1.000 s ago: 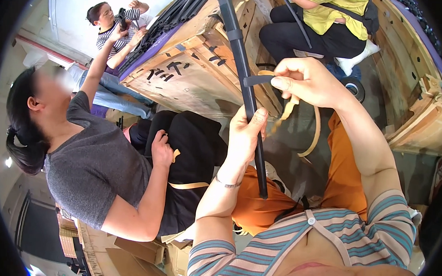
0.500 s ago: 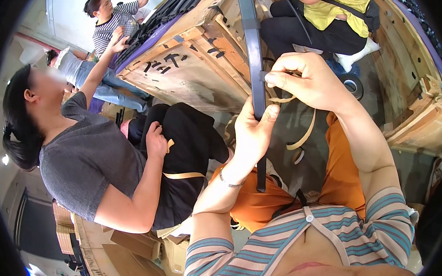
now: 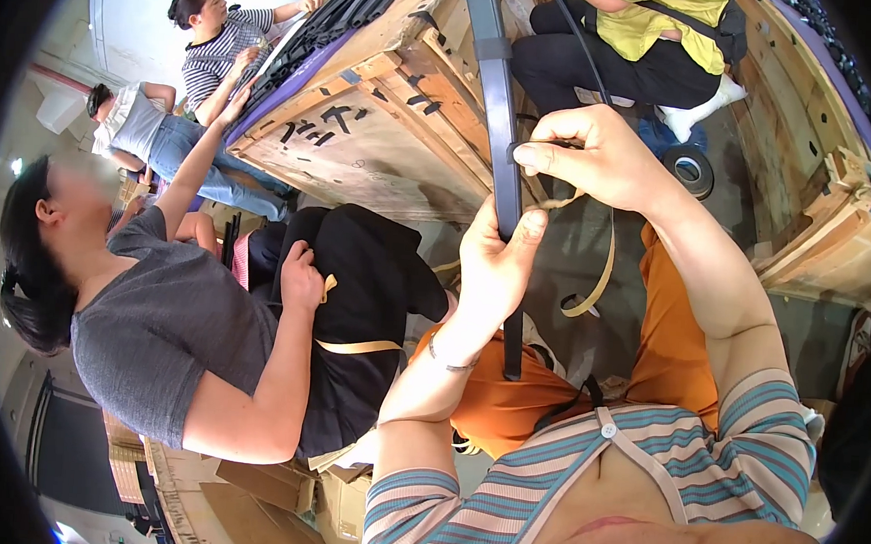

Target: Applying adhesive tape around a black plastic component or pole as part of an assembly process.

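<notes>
A long, flat black strip [image 3: 503, 103] runs from the top of the view down across my lap. My left hand [image 3: 493, 270] is closed round its lower part, the thumb along the right side; the strip's lower end shows below the palm. A dark tape band [image 3: 493, 48] circles the strip higher up. My right hand [image 3: 604, 163] is closed in a pinch at the strip's right edge, just above my left hand. A short piece of black tape is between its thumb and fingers, partly hidden. A narrow tan ribbon [image 3: 608, 266] hangs below this hand in a curve.
A wooden crate [image 3: 362, 165] piled with black strips stands ahead left, another crate [image 3: 811, 242] at the right. A black tape roll [image 3: 689, 174] lies on the floor. A co-worker in grey [image 3: 185, 348] sits close at my left, another in yellow [image 3: 685, 29] ahead.
My right thumb and fingers have shifted slightly left, onto the strip's edge. My left hand stays round the strip. The grey-shirted co-worker has leaned a little left; a thin black strip ahead has swung.
</notes>
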Motion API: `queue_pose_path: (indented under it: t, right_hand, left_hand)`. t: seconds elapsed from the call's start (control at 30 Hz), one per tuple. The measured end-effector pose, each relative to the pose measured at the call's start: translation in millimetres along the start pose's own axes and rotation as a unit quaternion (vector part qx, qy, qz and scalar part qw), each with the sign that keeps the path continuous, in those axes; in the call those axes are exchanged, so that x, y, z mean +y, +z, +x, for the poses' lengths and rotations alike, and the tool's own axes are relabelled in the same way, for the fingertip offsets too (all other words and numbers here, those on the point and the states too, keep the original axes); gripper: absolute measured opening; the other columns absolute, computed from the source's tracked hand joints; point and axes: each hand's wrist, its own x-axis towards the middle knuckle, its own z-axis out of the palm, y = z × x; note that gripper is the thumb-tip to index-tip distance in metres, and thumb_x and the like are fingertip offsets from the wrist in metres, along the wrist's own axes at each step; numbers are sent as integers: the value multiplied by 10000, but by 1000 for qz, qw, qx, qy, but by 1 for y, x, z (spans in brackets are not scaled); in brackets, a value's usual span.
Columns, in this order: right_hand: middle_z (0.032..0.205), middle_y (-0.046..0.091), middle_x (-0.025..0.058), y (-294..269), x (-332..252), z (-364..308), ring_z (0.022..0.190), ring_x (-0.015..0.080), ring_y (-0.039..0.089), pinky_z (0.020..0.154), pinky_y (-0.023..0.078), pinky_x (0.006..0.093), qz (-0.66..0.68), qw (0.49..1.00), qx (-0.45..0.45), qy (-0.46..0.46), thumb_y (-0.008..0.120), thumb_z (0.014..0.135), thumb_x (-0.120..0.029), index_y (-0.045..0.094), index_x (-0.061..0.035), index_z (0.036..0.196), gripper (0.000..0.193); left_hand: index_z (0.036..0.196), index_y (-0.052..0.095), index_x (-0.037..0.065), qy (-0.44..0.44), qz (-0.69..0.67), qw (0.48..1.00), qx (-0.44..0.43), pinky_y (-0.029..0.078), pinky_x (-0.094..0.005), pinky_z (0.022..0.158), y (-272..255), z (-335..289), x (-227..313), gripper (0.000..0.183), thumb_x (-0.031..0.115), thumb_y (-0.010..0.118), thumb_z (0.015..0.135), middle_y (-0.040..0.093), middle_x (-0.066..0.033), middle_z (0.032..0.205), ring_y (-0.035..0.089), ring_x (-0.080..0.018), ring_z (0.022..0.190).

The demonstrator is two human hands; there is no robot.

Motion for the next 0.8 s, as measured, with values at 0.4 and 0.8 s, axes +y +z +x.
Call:
queue_pose_path:
  t: [0.4, 0.8]
  right_hand:
    - [504, 469, -22, -4, -3, -7, 490, 29, 357, 464, 285, 217, 54, 998, -6, 32, 552, 866, -237, 663, -8, 762, 275]
    - [543, 491, 0, 1, 0, 0, 504, 48, 388, 466, 322, 235, 12, 999, 30, 7, 592, 840, -200, 636, 0, 827, 205]
  left_hand:
    - [842, 466, 58, -50, -144, 988, -8, 320, -192, 330, -10, 2, 12, 122, 149, 532, 890, 458, -25, 564, 398, -77, 386]
    - [934, 426, 59, -26, -49, 998, 10, 343, -179, 381, -1, 0, 9, 111, 143, 493, 908, 467, -8, 632, 414, -55, 438]
